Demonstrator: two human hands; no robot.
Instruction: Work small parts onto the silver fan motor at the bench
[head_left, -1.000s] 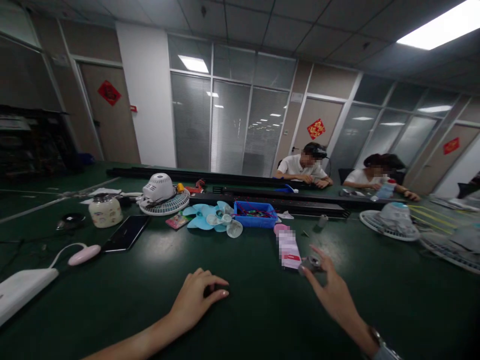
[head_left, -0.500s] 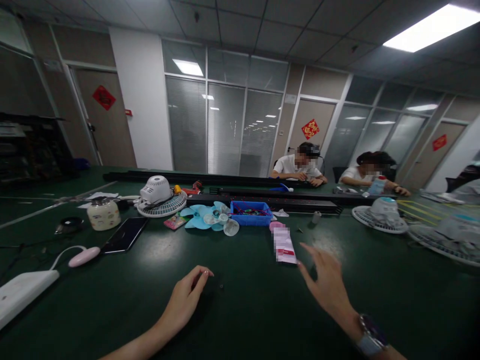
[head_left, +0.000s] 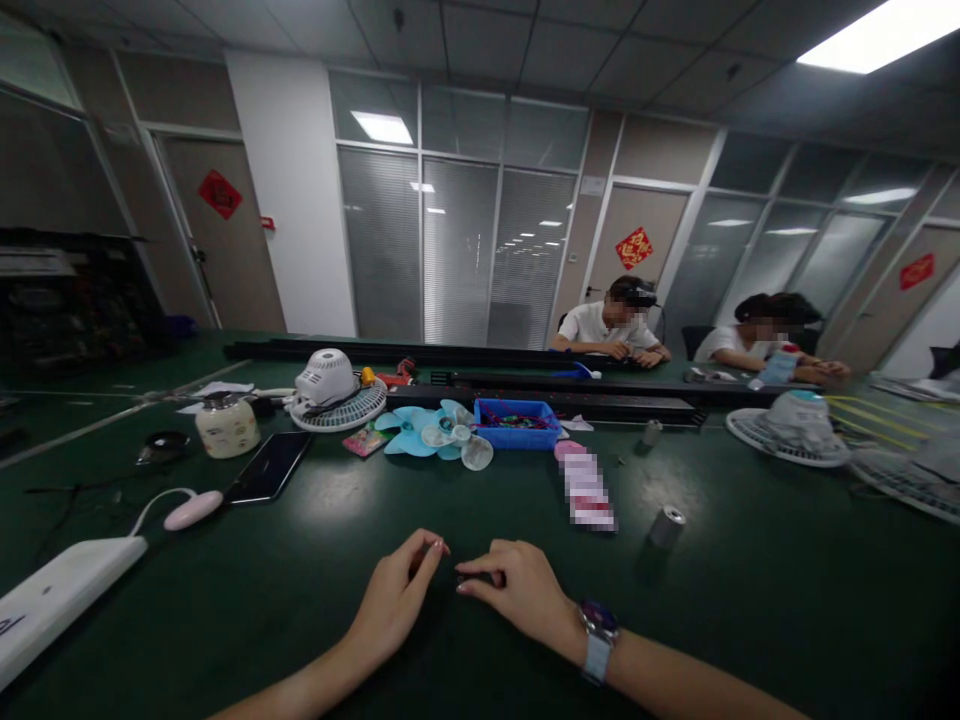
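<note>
Head view: the right hand (head_left: 525,592) has left the small metal cylinder (head_left: 666,526) standing apart on the green table (head_left: 787,600) and joined the left hand (head_left: 397,592); both pinch a tiny dark part (head_left: 459,578).

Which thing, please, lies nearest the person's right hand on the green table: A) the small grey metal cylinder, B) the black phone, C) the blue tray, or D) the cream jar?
A: the small grey metal cylinder lies just beyond the right hand; the other three sit farther off.
</note>
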